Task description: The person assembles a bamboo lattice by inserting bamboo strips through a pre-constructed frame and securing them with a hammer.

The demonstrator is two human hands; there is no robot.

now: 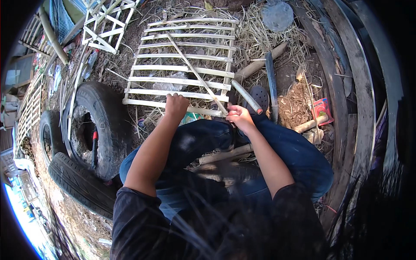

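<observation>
A ladder-like lattice of pale bamboo slats [182,68] lies before me, its near edge by my knees. One diagonal strip [190,66] crosses it from the far left to the near right corner. My left hand [177,106] is closed over the nearest slat, left of that corner. At the corner itself, where the diagonal strip meets the frame, my right hand [239,117] is closed in a pinch. Its fingertips partly cover the joint, and I cannot make out anything small between them.
A long flat blade [271,82] and a short pole [248,97] lie beside my right shoe [259,96]. Old tires [102,123] stand at left, with another bamboo lattice [106,26] beyond. Wooden planks [353,78] line the right. A red packet [322,111] rests near them.
</observation>
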